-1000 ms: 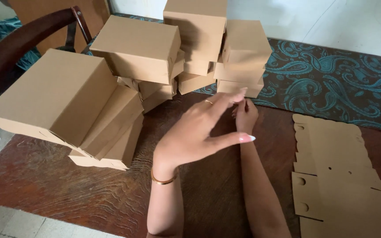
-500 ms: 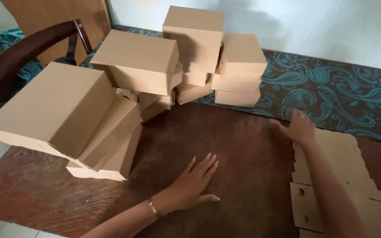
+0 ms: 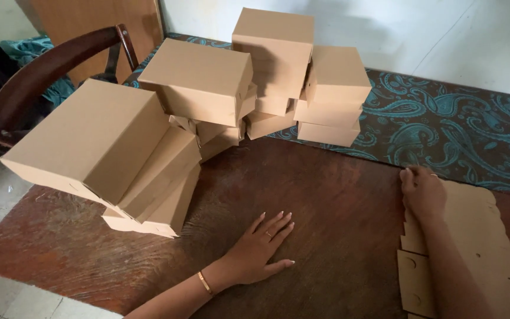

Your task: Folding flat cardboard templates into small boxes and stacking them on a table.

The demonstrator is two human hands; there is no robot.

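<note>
I see my left hand lying flat on the bare wood of the table, palm down, fingers stretched and slightly spread; it grips nothing and looks to be there for support. My right hand rests on the far corner of the stack of flat cardboard sheets at the right edge of the table, fingers curled loosely over the top sheet; whether they have actually pinched its edge I cannot tell. The sheets lie flat and uncreased, close to my right arm, so they sit within easy reach. The folded boxes are heaped at the back left, well apart from both hands, some tilted against each other, beside a patterned blue cloth and a dark wooden chair
</note>
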